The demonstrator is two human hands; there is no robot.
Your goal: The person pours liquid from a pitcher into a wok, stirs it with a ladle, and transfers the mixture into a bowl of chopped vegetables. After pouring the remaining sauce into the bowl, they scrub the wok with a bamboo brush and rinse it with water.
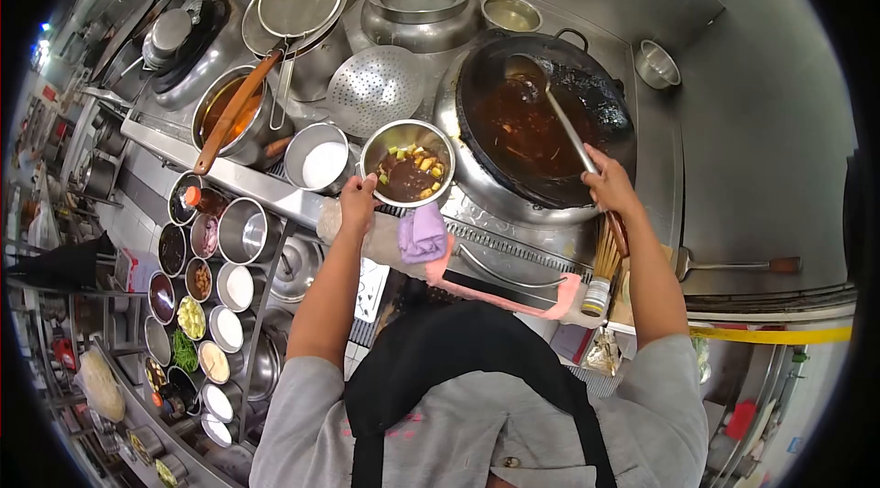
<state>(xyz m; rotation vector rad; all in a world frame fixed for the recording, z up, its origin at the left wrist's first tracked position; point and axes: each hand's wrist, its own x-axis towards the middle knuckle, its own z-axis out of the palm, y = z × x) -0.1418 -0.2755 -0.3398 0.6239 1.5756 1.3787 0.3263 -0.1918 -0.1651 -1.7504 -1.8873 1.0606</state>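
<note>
My left hand grips the rim of a steel bowl at its lower left. Inside the bowl lies a brown sauce with yellow and green chopped pieces. My right hand is closed around the handle of a ladle. The ladle's scoop rests in dark brown liquid in the black wok, to the right of the bowl. A folded purple cloth lies just below the bowl, on the stove's front edge.
A perforated skimmer, a pot with orange liquid and a wooden-handled strainer stand left. Near my right forearm are a bamboo brush and a spatula. Several ingredient containers fill the lower left rack.
</note>
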